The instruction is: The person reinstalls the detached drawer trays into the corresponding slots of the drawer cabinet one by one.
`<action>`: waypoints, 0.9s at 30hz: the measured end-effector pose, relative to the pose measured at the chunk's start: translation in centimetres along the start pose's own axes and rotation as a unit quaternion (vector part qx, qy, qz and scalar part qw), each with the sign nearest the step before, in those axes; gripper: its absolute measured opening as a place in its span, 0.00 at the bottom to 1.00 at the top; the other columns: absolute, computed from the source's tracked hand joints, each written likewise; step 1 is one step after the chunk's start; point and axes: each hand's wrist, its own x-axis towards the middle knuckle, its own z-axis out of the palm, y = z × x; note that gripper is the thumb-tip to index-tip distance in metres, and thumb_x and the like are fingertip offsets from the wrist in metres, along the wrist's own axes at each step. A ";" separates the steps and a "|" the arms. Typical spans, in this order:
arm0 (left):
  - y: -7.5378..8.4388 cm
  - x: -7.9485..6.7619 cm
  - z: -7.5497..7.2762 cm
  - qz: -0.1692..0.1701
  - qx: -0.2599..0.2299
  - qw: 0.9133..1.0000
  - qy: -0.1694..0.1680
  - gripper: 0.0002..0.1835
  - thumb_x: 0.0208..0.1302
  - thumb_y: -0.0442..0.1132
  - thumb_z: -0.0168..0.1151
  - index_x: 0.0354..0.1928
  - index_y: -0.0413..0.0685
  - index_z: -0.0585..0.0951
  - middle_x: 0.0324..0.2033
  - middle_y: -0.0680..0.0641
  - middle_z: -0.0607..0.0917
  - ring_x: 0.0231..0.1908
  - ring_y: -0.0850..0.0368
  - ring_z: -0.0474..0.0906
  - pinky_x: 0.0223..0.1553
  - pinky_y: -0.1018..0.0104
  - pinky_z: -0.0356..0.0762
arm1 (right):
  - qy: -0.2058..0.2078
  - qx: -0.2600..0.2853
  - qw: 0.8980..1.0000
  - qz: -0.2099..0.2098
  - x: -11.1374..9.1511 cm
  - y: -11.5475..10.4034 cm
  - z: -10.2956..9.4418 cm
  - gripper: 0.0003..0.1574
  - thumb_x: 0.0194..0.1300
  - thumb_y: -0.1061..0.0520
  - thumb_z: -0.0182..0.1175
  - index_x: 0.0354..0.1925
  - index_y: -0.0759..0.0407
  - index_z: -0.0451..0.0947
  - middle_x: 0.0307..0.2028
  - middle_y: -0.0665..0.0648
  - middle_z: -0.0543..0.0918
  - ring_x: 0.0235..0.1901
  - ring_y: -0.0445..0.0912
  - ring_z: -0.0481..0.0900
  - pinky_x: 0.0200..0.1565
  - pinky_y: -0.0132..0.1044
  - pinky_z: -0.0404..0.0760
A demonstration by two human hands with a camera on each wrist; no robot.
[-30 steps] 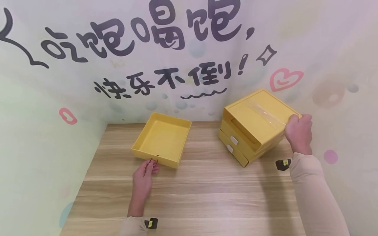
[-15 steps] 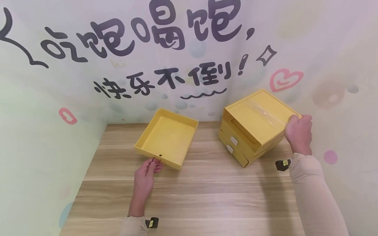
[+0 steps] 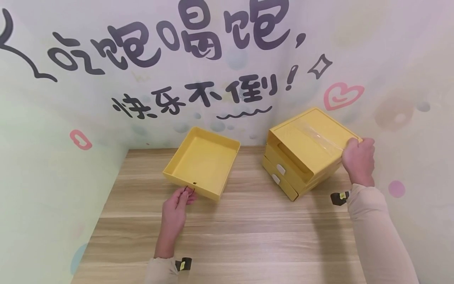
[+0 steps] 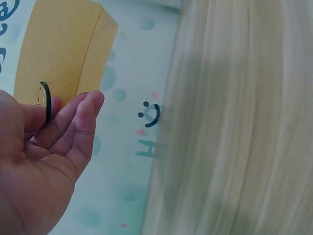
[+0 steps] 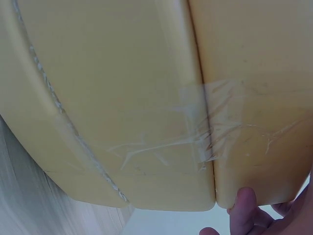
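My left hand (image 3: 174, 211) pinches a dark cord loop (image 4: 47, 103) at the front of a yellow drawer (image 3: 203, 161). In the head view the drawer's inside looks bare; it appears raised off the table in the left wrist view, where its front shows a lattice pattern. On the right stands a yellow drawer cabinet (image 3: 312, 138) with an open top slot. Two drawers with pale tabs (image 3: 280, 169) sit below that slot. Gripping the cabinet's rear right top corner is my right hand (image 3: 359, 161), its fingertips against the yellow shell in the right wrist view.
Clear tape (image 3: 317, 136) runs over the cabinet's top and, in the right wrist view, down across its seams. The wood-grain table (image 3: 262, 236) meets a printed wall (image 3: 227, 126) just behind the drawer and cabinet. More wall stands along both sides.
The drawer has shifted right and slightly away from me, nearer the cabinet, with my left hand following on its loop. My right hand and the cabinet have stayed in place.
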 end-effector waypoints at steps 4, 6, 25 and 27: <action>0.5 0.2 0.1 0.001 -0.004 1.000 -0.006 0.15 0.74 0.43 0.46 0.47 0.40 0.78 0.43 0.37 0.86 0.41 0.47 0.85 0.44 0.64 0.84 | -0.001 0.003 1.000 0.000 0.1 0.1 0.0 0.40 0.67 0.41 0.29 0.66 0.67 0.49 0.64 0.73 0.62 0.58 0.72 0.64 0.52 0.67 0.64; 0.7 0.3 0.2 -0.003 -0.008 1.000 -0.011 0.15 0.74 0.43 0.46 0.48 0.39 0.78 0.43 0.36 0.86 0.42 0.47 0.85 0.45 0.65 0.83 | -0.003 0.004 1.000 0.000 0.1 0.1 0.0 0.40 0.67 0.41 0.28 0.66 0.67 0.49 0.64 0.72 0.61 0.58 0.72 0.64 0.52 0.67 0.64; 2.2 0.9 0.9 0.027 -0.003 0.998 -0.049 0.15 0.74 0.45 0.46 0.48 0.44 0.79 0.42 0.42 0.86 0.42 0.48 0.85 0.44 0.68 0.83 | 0.001 0.005 1.000 0.001 0.0 0.1 0.2 0.40 0.67 0.40 0.28 0.66 0.65 0.50 0.64 0.71 0.62 0.57 0.70 0.65 0.52 0.66 0.65; 2.5 1.0 1.0 0.028 -0.005 0.998 -0.056 0.15 0.74 0.44 0.47 0.48 0.44 0.79 0.42 0.41 0.86 0.42 0.47 0.85 0.44 0.67 0.83 | 0.003 0.005 1.000 0.002 0.0 0.1 0.2 0.40 0.67 0.40 0.28 0.66 0.65 0.50 0.64 0.71 0.62 0.57 0.70 0.65 0.52 0.66 0.65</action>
